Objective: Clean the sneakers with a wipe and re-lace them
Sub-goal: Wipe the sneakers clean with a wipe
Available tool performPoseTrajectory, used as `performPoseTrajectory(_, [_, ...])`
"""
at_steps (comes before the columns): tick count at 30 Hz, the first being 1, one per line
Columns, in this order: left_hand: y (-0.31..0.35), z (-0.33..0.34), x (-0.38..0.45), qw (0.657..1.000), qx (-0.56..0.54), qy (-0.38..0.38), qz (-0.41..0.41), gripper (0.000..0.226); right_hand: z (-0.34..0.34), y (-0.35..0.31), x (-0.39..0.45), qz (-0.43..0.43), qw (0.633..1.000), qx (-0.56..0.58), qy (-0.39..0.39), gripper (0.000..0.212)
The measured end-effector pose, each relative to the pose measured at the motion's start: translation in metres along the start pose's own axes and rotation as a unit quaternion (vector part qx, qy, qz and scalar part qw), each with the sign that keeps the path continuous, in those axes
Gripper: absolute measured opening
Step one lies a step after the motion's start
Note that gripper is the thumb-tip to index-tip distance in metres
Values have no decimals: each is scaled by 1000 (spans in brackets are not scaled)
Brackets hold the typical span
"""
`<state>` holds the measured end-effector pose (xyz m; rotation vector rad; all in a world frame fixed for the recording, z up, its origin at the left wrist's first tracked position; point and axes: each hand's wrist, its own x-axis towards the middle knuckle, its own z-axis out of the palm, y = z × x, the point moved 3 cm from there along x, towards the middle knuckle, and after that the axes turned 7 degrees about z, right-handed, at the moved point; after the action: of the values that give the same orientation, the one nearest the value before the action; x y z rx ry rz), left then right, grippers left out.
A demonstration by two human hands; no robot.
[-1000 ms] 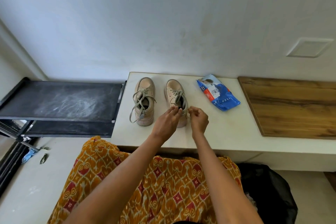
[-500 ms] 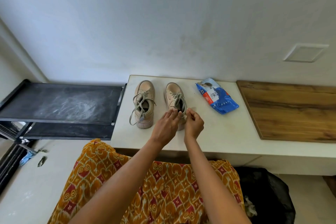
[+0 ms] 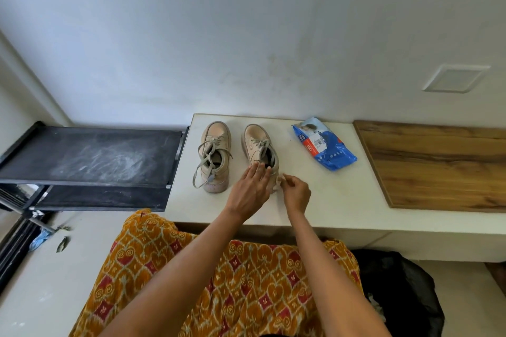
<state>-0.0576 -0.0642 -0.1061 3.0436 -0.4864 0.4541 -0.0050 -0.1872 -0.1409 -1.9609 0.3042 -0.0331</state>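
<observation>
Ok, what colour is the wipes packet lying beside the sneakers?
The wipes packet is blue with a red-and-white label, seen in the head view.

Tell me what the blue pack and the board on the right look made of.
Blue pack: thin plastic film, glossy, judging by its crinkles and sheen. Board: wood or wood-look laminate, matte, with streaked brown grain; which one cannot be told.

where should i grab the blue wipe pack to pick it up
Take the wipe pack across its narrow width near the middle, coming from above and from the right. It lies flat and slanted on the white counter, apart from the right sneaker, so both long edges are free; the right hand is nearest.
</observation>
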Motion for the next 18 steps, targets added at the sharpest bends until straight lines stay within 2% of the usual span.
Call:
performPoseTrajectory(2, [2,1,0,1000,2,-5,-6,57,-2,-10,7,31,998,55,22,26])
performPoseTrajectory(5, [3,3,1,1000,-11,0,-11,59,9,-21,1,15,995,96,25,29])
performPoseTrajectory(7, [2,5,-1,1000,-19,11,-16,59,16,-12,-6,-3,998,60,23,28])
performPoseTrajectory(10, [-2,5,-1,999,-39,11,-17,55,13,10,-1,-45,993,-101,45,25])
performPoseTrajectory(12, [-2,7,0,998,-65,2,-16,53,7,12,8,-37,982,-176,51,25])
performPoseTrajectory(18, [-4,9,-1,993,-111,4,-29,52,9,-6,-12,-60,986,-138,68,23])
